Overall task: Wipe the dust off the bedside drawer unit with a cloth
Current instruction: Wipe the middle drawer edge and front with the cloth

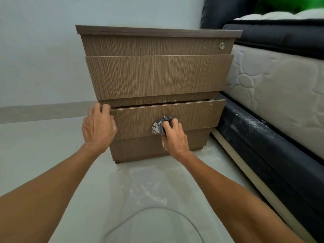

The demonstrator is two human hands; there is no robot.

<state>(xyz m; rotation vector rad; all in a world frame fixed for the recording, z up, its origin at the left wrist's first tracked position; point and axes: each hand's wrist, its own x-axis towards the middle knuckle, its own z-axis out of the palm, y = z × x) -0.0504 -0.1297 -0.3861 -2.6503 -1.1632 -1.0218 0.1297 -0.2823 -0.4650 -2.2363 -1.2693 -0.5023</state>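
A brown wood-grain bedside drawer unit point(157, 76) stands on the floor against a pale wall, with three drawer fronts. The lowest drawer point(192, 114) is pulled out a little. My left hand point(98, 127) grips that drawer's top left corner, fingers curled over the edge. My right hand point(173, 137) presses a bunched grey and white checked cloth point(158, 126) against the middle of the lowest drawer front. White specks show along the drawer's top edge near its right corner.
A bed point(280, 81) with a quilted white mattress and a dusty dark base stands tight against the unit's right side. A keyhole point(222, 45) sits on the top drawer. The pale floor point(149, 186) in front carries white dust smears.
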